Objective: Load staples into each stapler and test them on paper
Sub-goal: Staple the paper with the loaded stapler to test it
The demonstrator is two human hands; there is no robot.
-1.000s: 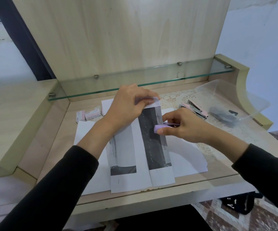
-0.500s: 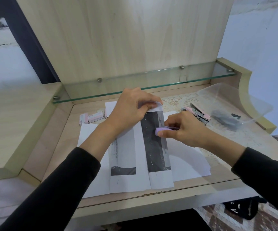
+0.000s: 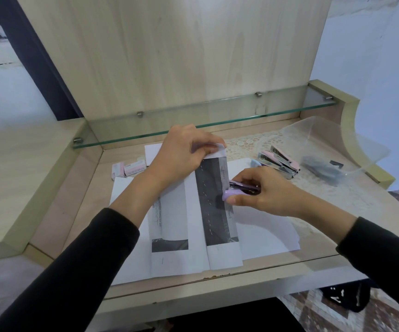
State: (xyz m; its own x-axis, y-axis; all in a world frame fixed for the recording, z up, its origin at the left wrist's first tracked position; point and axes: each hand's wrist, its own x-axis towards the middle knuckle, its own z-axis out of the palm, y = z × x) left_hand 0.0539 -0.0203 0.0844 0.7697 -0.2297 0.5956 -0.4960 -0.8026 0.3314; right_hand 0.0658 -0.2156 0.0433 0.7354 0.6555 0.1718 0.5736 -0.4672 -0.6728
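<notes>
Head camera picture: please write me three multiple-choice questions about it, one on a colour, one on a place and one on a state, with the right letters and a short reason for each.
1. The stapler in the right hand is:
A. green
B. purple
C. orange

2. The staple boxes lie:
A. left of the paper, toward the back
B. on the floor
C. on top of the stapler

3. The left hand:
A. hangs idle
B. lies flat and open
C. pinches the top edge of the paper

Answers:
1 B, as a pale purple body shows between the fingers.
2 A, as the boxes sit beside the back left corner of the sheets.
3 C, as the fingers curl over the top edge and lift it.
</notes>
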